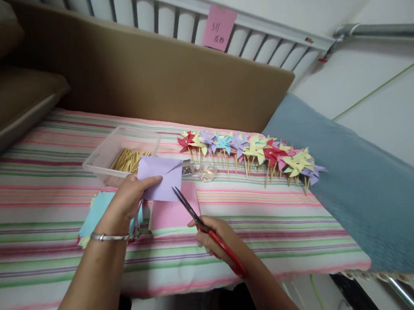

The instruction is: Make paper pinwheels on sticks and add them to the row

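Note:
A square of purple paper (159,188) is pinched in my left hand (132,195), thumb on top; a slit shows near its right corner. My right hand (215,235) holds red-handled scissors (222,244), their dark blades pointing up and left at the paper's lower right edge. The blades look nearly closed. Under the purple paper lies a stack of pink paper (174,212). A pile of light blue and other coloured sheets (97,213) sits beneath my left wrist.
Behind my left hand stands a clear plastic box (98,159) of thin wooden sticks (129,159). Small containers (207,171) sit right of it. Several paper pinwheels (254,150) on sticks lie to the right. A cardboard panel (154,76) borders the striped cloth (275,236).

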A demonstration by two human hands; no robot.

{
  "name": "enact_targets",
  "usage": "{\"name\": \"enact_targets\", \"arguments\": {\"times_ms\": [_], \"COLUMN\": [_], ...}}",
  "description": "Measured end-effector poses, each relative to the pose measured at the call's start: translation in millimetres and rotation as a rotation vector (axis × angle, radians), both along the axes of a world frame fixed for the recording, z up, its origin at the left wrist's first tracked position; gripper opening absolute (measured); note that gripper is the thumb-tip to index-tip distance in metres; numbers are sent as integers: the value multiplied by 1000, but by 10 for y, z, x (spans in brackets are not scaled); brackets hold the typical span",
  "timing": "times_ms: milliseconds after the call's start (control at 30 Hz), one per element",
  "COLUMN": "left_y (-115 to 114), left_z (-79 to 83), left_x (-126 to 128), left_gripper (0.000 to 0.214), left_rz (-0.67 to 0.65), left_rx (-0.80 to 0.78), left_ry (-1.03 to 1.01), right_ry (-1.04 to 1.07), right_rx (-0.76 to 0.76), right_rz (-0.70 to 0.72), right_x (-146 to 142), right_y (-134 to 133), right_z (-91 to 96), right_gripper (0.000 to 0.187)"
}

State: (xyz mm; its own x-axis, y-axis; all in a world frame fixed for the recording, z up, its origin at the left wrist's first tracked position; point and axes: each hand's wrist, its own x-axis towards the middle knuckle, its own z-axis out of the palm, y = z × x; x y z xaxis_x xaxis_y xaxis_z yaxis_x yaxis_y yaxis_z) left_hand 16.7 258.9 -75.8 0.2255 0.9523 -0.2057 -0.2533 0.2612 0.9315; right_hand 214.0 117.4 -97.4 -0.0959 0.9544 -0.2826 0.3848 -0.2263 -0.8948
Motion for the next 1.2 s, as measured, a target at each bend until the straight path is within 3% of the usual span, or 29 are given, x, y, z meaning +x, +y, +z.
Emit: {"name": "enact_targets", "arguments": {"times_ms": [367,1200], "left_y": [32,17], "left_z": [-33,-48], "left_x": [-43,18], "left_gripper": [28,36], "left_rz": [-97,-38], "left_rx": [35,72], "left_ry": [56,105], "right_ry": [-77,-58], "right_rx": [-51,-45], "right_rz": [53,22], "right_x": [17,-47], "right_y": [-20,6], "right_z": [36,-42], "right_gripper": [31,29]}}
